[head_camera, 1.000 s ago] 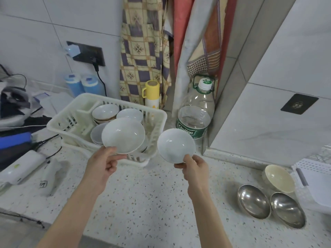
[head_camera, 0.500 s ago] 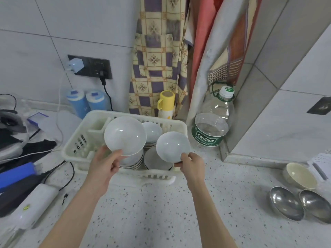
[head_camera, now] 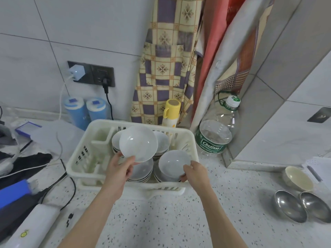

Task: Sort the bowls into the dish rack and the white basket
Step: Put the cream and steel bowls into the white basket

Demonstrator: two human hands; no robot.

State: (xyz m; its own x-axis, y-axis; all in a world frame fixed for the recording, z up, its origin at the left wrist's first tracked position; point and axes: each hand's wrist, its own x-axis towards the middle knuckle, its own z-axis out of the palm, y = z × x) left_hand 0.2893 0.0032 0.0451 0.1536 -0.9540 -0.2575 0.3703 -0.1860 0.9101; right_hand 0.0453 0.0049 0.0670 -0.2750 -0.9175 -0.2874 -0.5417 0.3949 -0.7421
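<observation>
Over the white basket point(head_camera: 100, 129), each hand's grip, left point(head_camera: 118, 169) and right point(head_camera: 196, 173), pinching 1 white bowl.

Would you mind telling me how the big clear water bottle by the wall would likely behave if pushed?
The water bottle looks empty, so probably light and easy to tip. Its thin clear plastic likely dents. Standing close against the wall corner, it may simply lean there.

Water bottle point(head_camera: 215, 133) label — "Cestbon" — smaller print unreadable.
</observation>
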